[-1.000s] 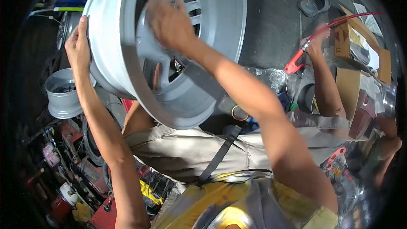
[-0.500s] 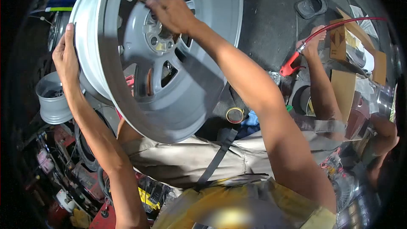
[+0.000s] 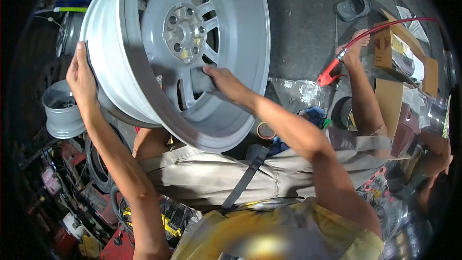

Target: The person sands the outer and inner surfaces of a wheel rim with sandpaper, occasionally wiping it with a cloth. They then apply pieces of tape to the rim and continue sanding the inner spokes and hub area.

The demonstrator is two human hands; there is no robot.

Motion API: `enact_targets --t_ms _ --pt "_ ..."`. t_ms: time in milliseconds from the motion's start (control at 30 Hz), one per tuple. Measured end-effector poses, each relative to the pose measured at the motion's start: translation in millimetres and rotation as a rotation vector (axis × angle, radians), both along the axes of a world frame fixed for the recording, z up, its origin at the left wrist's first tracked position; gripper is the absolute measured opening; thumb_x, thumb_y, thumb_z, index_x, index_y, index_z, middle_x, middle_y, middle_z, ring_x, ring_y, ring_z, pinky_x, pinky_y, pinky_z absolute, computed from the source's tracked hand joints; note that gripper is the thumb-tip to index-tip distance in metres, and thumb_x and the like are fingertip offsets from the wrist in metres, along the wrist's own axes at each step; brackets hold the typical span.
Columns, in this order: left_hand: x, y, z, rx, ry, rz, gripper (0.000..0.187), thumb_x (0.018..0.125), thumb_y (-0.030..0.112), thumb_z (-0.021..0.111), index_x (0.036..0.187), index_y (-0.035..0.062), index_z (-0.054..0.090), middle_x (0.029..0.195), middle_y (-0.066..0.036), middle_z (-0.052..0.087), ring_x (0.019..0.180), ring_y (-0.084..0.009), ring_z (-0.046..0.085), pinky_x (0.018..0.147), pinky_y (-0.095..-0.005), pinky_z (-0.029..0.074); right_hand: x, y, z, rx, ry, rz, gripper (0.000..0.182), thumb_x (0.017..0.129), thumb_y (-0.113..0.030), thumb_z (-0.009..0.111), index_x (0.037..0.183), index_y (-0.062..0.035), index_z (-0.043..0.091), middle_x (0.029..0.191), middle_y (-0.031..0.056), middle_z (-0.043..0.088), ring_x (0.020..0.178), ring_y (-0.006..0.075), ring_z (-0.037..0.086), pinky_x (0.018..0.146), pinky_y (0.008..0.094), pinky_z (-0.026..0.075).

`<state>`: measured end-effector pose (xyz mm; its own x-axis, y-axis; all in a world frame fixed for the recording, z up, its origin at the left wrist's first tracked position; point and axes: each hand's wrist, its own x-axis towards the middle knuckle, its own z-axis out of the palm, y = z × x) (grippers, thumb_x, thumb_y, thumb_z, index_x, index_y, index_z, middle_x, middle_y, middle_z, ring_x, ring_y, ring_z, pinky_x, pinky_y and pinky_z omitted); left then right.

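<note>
A large grey alloy wheel rim [image 3: 144,96] stands tilted in front of my lap, its inner side with hub and spokes towards me. My left hand [image 3: 83,77] grips its outer left side, thumb up along the edge. Inside the barrel, my right hand [image 3: 228,83] is closed at a lower spoke, below the bolt holes of the hub [image 3: 185,31]. Under its fingers a small grey sheet or pad [image 3: 202,80] lies against the spoke; I cannot tell exactly what it is. The fingers themselves are partly hidden.
At the left stands a smaller grey wheel [image 3: 63,113] beside cluttered tools. A red air blow gun [image 3: 329,73] on a red hose lies to the right near my bare foot. Cardboard boxes [image 3: 385,48], a dark sandal [image 3: 353,8] and a tape roll [image 3: 266,130] are on the floor.
My right hand has moved from over the hub down to a lower spoke. The wheel rim has turned and shifted slightly up and left; my left hand sits a little lower in view.
</note>
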<state>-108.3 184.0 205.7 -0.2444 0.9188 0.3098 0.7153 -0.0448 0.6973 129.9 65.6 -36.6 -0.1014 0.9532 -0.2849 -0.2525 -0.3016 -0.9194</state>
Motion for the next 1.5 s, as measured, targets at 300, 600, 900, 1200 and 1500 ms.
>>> enact_targets --t_ms 300,600,900,1200,1500 --pt "-29 -20 15 -0.270 -0.157 0.142 0.060 0.099 0.041 0.052 0.131 -0.0091 0.055 0.125 -0.016 0.063 0.114 -0.0226 0.058 0.103 -0.0320 0.039 24 41 -21 0.002 -0.219 -0.223 0.054 0.101 -0.046 0.047 0.086 0.0030 0.065 0.069 0.0024 0.055 0.068 0.0123 0.050 0.061 0.0316 0.043" --pt "-12 -34 19 -0.236 -0.061 -0.031 0.059 0.100 0.040 0.053 0.133 -0.0085 0.053 0.125 -0.015 0.063 0.114 -0.0201 0.056 0.103 -0.0298 0.037 -20 111 -51 0.042 -0.340 -0.271 0.059 0.102 -0.044 0.036 0.087 0.0060 0.064 0.077 0.0322 0.060 0.084 0.0516 0.059 0.071 0.0527 0.044" --pt "-21 -49 17 -0.211 0.003 -0.196 0.055 0.102 0.036 0.053 0.134 -0.0088 0.052 0.125 -0.014 0.063 0.114 -0.0186 0.055 0.103 -0.0283 0.036 -10 86 -41 0.154 -0.132 -0.233 0.060 0.102 -0.046 0.041 0.115 0.0074 0.066 0.085 0.0159 0.069 0.083 0.0223 0.059 0.078 0.0352 0.046" --pt "-1 -45 24 -0.250 -0.107 -0.146 0.053 0.103 0.035 0.052 0.131 -0.0087 0.055 0.118 -0.011 0.064 0.107 -0.0150 0.056 0.096 -0.0267 0.040 8 117 19 0.189 -0.292 -0.156 0.065 0.100 -0.048 0.042 0.089 0.0113 0.064 0.088 0.0290 0.066 0.087 0.0359 0.064 0.080 0.0449 0.047" --pt "-5 -40 20 -0.197 -0.031 -0.083 0.053 0.102 0.036 0.053 0.130 -0.0086 0.055 0.119 -0.011 0.063 0.109 -0.0158 0.054 0.098 -0.0269 0.038 23 97 54 0.037 -0.314 0.017 0.051 0.098 -0.040 0.039 0.119 -0.0023 0.066 0.116 0.0286 0.063 0.114 0.0464 0.056 0.100 0.0489 0.041"
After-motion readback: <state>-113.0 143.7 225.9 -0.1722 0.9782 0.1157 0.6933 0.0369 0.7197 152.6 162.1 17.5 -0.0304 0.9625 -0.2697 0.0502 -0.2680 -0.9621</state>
